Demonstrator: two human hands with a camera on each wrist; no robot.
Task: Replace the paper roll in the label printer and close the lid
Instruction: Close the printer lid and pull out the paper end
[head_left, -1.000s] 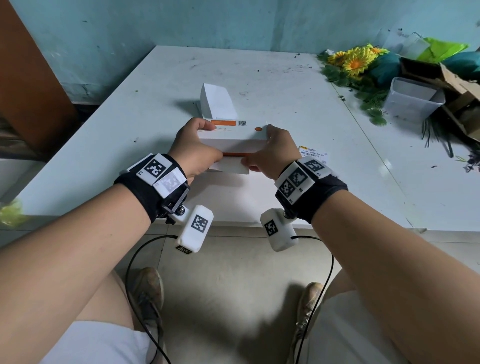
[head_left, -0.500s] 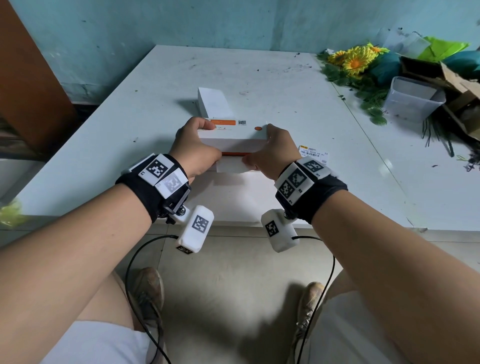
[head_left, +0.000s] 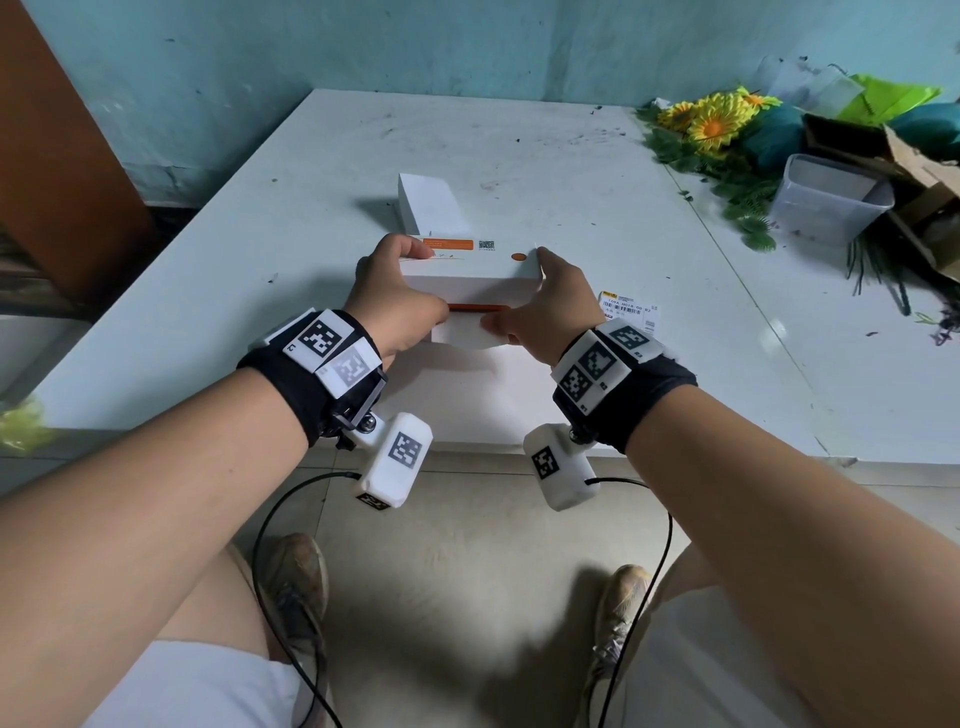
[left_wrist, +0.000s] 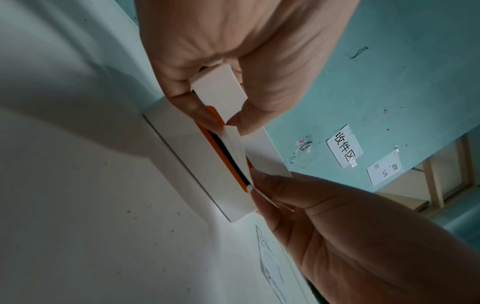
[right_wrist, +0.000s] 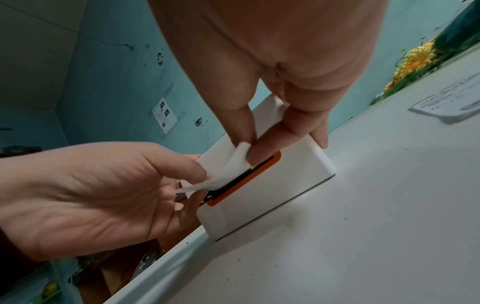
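Note:
The white label printer with an orange slot sits on the white table, its lid down. A short strip of white paper sticks out of the front slot. My left hand grips the printer's left end, and its thumb and forefinger pinch the strip's left corner. My right hand pinches the strip's right corner between thumb and forefinger, while its other fingers rest on the printer's right side. The roll inside is hidden.
A white box stands just behind the printer. A printed label lies to its right. At the far right are artificial sunflowers, a clear plastic tub and a cardboard box. The table's near edge is close to my wrists.
Almost nothing: both hands stay at the printer's front slot and keep pinching the paper strip, which has shifted only slightly.

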